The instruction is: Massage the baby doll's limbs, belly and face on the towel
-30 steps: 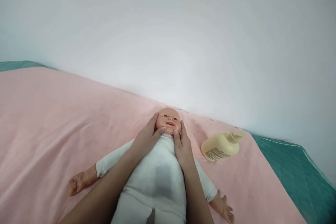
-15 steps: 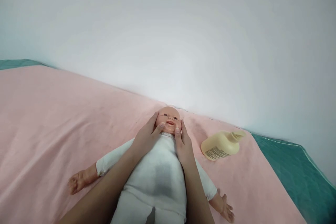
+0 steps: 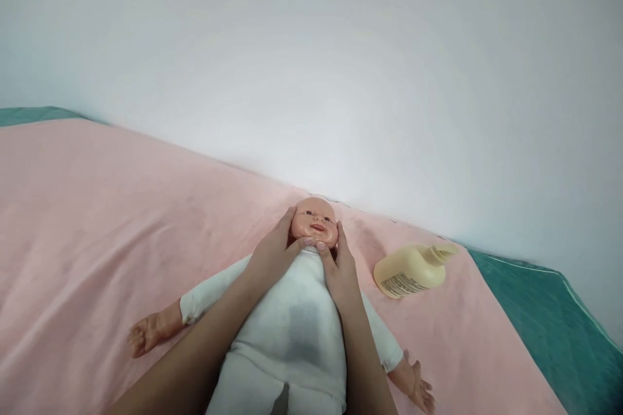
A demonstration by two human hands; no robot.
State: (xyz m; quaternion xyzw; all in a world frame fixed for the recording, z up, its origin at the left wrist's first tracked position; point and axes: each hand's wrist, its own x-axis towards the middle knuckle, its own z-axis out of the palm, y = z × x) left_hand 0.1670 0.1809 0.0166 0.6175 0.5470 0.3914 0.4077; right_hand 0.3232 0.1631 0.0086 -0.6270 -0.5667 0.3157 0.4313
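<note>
- My left hand cups one side of the doll's head, thumb at the chin, fingers along the cheek.
- My right hand cups the other side the same way, thumb tip near my left one; whether my fingers press together behind, I cannot tell.
- The doll lies face up at lower centre, arms spread, on pink cloth.
- Right of centre, a yellow pump bottle sits on the cloth, apart from my hands.

Plain pale wall, brighter low centre; pink cloth, creased, against it; green covering beneath, exposed at both sides.
</note>
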